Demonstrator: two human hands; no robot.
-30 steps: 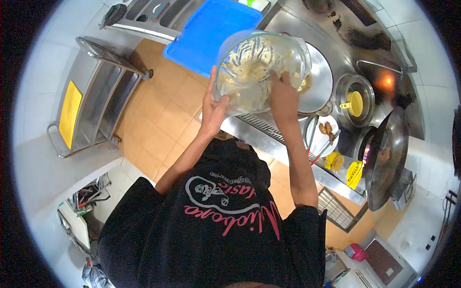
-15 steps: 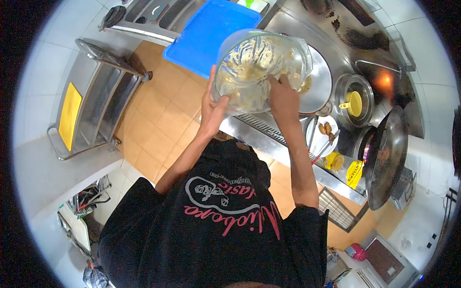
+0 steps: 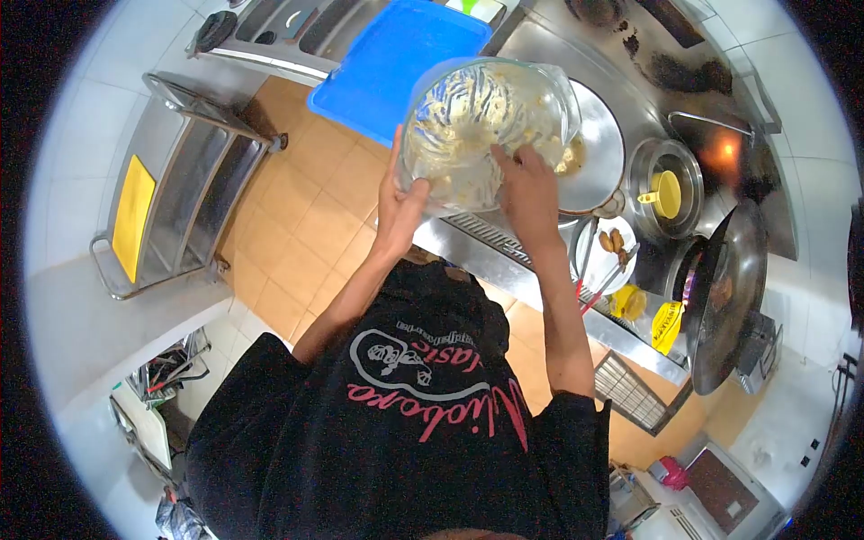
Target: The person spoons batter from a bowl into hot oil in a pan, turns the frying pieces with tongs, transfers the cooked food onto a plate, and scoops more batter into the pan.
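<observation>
A clear bowl [image 3: 468,108], smeared inside with pale batter, is tilted above the counter beside a wide white pan [image 3: 601,135]. My left hand [image 3: 400,207] grips the bowl's near left side, thumb on the outside. Inside the bowl's right part is my right hand [image 3: 529,193], its index finger stretched toward the batter and the other fingers partly curled; nothing shows in it. Some pale batter [image 3: 572,158] lies in the pan at the bowl's right edge. The bowl hides the pan's left part.
Behind the bowl lies a blue tray [image 3: 396,54]. To the right are a plate [image 3: 594,270] with brown fried pieces and tongs, a yellow cup [image 3: 664,195] in a metal bowl, a large wok [image 3: 733,297] and a yellow packet [image 3: 666,326]. A metal cart [image 3: 193,189] stands left.
My right hand has shifted slightly within the bowl, and its index finger now stretches out farther to the left. My left hand keeps its grip; the bowl has barely moved.
</observation>
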